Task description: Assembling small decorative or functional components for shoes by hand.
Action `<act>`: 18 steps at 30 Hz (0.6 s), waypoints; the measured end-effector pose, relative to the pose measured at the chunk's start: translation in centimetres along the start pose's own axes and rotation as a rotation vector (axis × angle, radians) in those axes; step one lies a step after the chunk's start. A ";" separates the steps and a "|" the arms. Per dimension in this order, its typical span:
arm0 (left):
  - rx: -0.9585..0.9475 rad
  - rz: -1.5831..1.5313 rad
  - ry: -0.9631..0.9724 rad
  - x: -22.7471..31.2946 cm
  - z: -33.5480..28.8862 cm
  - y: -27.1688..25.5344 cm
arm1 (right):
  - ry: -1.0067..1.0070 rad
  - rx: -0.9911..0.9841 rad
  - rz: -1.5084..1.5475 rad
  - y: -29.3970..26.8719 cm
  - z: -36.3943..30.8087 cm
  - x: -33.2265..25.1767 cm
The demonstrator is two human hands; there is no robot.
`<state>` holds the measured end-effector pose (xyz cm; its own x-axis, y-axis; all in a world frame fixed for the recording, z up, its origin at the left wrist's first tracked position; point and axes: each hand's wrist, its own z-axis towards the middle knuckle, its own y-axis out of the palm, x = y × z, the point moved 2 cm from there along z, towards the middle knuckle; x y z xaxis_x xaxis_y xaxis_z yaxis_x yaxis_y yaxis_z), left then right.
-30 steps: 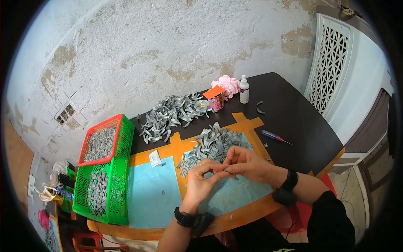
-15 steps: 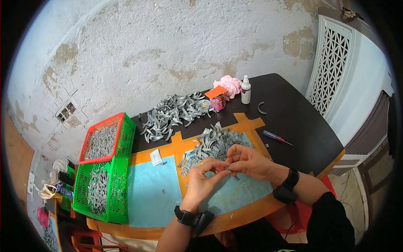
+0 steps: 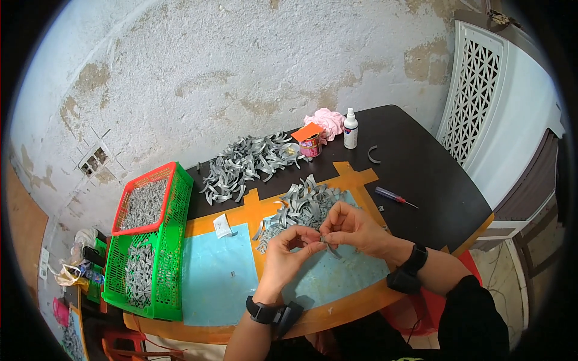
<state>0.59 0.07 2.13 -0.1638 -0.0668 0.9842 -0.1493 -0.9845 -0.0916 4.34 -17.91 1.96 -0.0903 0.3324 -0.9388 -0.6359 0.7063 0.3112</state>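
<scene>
Above the right-hand light-blue mat (image 3: 355, 271), my two hands meet fingertip to fingertip around one small curved grey strip (image 3: 332, 251). My left hand (image 3: 289, 256) pinches it from the left side, thumb against fingers. Thumb and forefinger of my right hand (image 3: 355, 231) close on it from the right. A tail of the strip hangs below the fingertips; the rest is hidden by them. Just beyond my hands lies a heap of curved grey strips (image 3: 307, 201), with small grey pieces (image 3: 274, 234) at its near left edge.
A larger heap of grey strips (image 3: 247, 162) lies farther back. Green baskets (image 3: 171, 271) and a red-rimmed basket (image 3: 144, 201) hold small grey pieces at left. A screwdriver (image 3: 394, 195), white spray bottle (image 3: 350, 129), tin (image 3: 310, 145) and pink cloth (image 3: 328, 123) are on the dark table (image 3: 433, 162).
My hands have shifted slightly, and my left fingers have curled in more. More of the curved grey strip now shows below the fingertips.
</scene>
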 end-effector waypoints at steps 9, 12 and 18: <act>-0.031 0.215 0.069 0.5 -0.1 0.0 | -0.206 -0.015 -0.354 -0.2 -0.2 -0.2; -0.059 0.209 0.082 0.7 -0.1 0.2 | -0.194 0.001 -0.318 -0.2 -0.4 -0.2; -0.005 0.335 0.239 1.0 -0.3 0.2 | 0.040 -0.076 -0.128 -0.1 -0.1 0.4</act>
<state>0.09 -0.19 3.08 -0.4257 -0.3438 0.8370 -0.0542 -0.9136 -0.4029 4.31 -17.89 1.58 -0.0344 0.2168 -0.9756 -0.6999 0.6916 0.1783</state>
